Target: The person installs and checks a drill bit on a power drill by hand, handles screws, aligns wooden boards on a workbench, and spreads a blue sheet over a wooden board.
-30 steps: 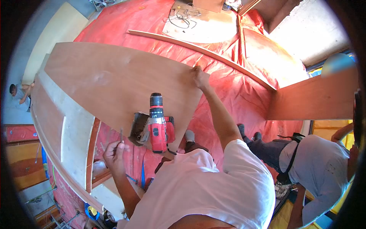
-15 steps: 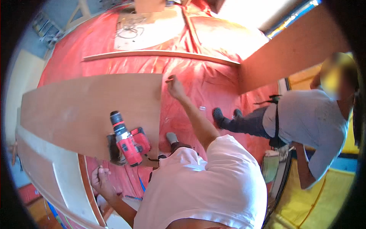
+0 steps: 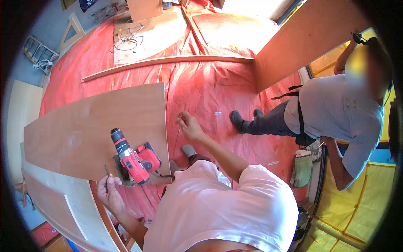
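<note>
My left hand (image 3: pixel 110 194) is closed in a pinch on a thin dark drill bit (image 3: pixel 106 169), which points up from the fingertips. Just right of it is a red and black cordless drill (image 3: pixel 136 164), its black chuck pointing up and left; no bit shows in the chuck. Behind the drill lies a large brown wood panel (image 3: pixel 92 126). My right hand (image 3: pixel 189 126) is over the red floor sheet, off the panel's right edge. Its fingers are loosely bent and apart, and I see nothing held in them.
A co-worker in a grey shirt (image 3: pixel 327 109) stands at the right beside an upright wood panel (image 3: pixel 302 46). A long wood strip (image 3: pixel 168 60) crosses the red sheet (image 3: pixel 201 88). Farther back, cables (image 3: pixel 128 40) lie on a board. A pale panel (image 3: pixel 63 197) is at lower left.
My right hand has drawn back toward me. My left hand has risen slightly nearer the drill, and the bit now shows clearly. The view has shifted a little.
</note>
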